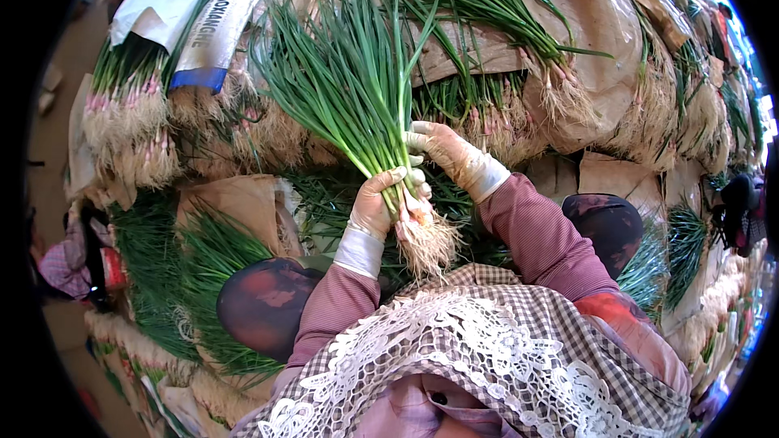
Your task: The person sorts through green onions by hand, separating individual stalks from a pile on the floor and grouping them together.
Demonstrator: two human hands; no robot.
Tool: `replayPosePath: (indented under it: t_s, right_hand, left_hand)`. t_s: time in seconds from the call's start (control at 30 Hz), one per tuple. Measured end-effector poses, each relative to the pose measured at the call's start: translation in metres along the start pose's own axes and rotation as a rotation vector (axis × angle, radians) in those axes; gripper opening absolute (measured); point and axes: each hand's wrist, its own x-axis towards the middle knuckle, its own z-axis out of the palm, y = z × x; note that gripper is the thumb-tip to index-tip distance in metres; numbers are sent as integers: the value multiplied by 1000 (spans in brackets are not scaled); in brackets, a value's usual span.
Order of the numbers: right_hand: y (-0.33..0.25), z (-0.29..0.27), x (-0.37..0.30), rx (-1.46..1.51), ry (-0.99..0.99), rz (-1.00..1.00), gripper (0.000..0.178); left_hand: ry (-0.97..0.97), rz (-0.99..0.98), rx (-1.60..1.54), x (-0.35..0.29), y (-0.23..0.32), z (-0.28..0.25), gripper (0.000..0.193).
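A bunch of spring onions (345,85) is held up in front of me, its long green leaves fanning away to the far left. Pinkish bulbs (415,209) and pale stringy roots (428,245) hang at its near end. My left hand (376,203), in a thin pale glove, is wrapped round the stems just above the bulbs. From the right, my gloved right hand (454,156) has its fingers curled against the stems, a little higher up the bunch. The leaves partly hide its fingertips.
Stacked spring onions (134,105) lie along the far side, partly under a white and blue sack (219,32) and brown sheeting (604,40). More green leaves (215,276) lie near my left knee (268,308). Another person (69,264) is at the far left edge.
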Motion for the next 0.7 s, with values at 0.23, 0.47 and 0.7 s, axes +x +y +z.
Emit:
replayPosePath:
  t_s: [0.23,0.47,0.7]
  right_hand:
    - [0,17,-5,331,154,-64,13]
    - [-15,24,-4,340,216,-156,6]
    - [-10,14,-14,321,389,-191,7]
  left_hand:
    - [-449,4,-356,0,4,-5,31]
    - [-451,-15,-400,-1,3,-6,55]
    - [-183,-27,-217,0,4,-1,30]
